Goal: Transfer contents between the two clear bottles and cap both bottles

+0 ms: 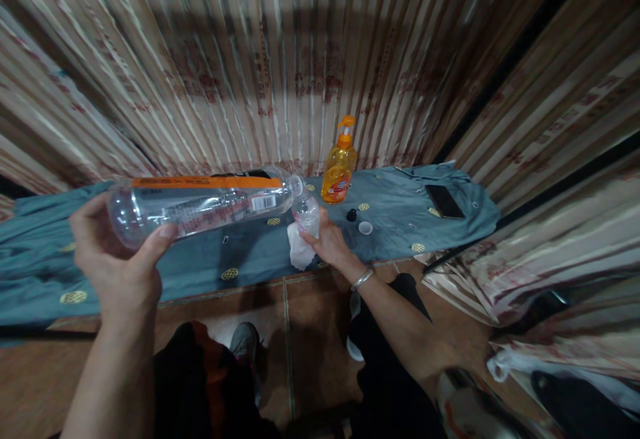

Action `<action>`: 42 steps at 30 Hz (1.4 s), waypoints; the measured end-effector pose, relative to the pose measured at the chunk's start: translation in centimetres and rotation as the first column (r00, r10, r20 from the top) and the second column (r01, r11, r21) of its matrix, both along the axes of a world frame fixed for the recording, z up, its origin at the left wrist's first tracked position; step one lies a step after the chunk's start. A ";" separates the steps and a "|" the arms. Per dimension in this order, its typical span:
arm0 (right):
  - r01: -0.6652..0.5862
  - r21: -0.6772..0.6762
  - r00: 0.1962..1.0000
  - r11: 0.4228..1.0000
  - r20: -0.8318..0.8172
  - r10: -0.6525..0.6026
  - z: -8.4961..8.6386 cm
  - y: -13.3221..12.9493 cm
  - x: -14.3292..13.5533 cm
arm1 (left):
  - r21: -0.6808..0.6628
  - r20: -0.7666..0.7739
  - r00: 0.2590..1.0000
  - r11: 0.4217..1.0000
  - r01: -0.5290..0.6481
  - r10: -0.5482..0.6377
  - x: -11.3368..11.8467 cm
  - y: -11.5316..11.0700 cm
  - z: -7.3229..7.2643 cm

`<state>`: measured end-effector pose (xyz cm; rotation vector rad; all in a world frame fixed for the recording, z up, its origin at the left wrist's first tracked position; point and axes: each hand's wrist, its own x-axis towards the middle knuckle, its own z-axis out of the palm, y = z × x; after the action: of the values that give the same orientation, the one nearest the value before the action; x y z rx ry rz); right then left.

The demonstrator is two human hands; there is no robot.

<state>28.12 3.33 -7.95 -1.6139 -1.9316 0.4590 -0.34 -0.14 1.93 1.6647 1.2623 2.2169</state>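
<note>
My left hand [123, 252] is wrapped round the base of a large clear plastic bottle [215, 205] with an orange-edged label. The bottle lies nearly level in the air, its mouth pointing right. That mouth meets the top of a small clear plastic bottle [306, 215], which my right hand [330, 242] grips from the right side. Whether any liquid passes between the two cannot be made out. Just below the small bottle is a crumpled white tissue or cloth [300, 249] on the green-blue cover.
An orange pump bottle [340, 169] stands behind my right hand. A small black cap [352, 215], a white round cap [365, 228] and a dark phone [445, 201] lie on the patterned cover [195, 272]. A pleated curtain [280, 65] hangs behind.
</note>
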 end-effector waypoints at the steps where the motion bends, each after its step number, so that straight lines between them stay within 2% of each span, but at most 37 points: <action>1: -0.002 -0.001 1.000 1.000 0.001 0.002 0.0 0.0 0.0 | 0.003 -0.003 1.000 1.000 0.001 -0.001 -0.1 0.0 0.0; 11: 0.014 -0.003 1.000 1.000 -0.005 -0.014 0.2 -0.1 -0.1 | 0.047 -0.033 0.998 0.998 0.046 -0.045 0.1 0.0 0.2; 22: 0.010 0.023 1.000 1.000 0.010 -0.011 -0.5 0.2 0.0 | 0.019 -0.040 0.999 0.999 0.032 -0.031 0.3 -0.2 0.4; 31: 0.010 0.027 1.000 1.000 0.011 -0.010 -0.3 0.1 -0.1 | 0.033 -0.024 0.999 0.999 0.024 -0.023 0.2 0.1 0.4; 36: 0.018 0.029 1.000 0.999 0.017 -0.018 -0.4 0.2 0.0 | -0.003 -0.044 0.999 1.000 -0.030 0.030 0.3 -0.1 0.5; 42: 0.012 0.021 1.000 1.000 0.002 -0.012 -0.5 0.2 0.0 | -0.031 -0.070 0.997 0.999 -0.041 0.039 0.6 -0.4 0.7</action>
<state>28.09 3.52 -8.49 -1.6120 -1.9211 0.4317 0.23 -0.53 2.59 1.7337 1.3516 2.1667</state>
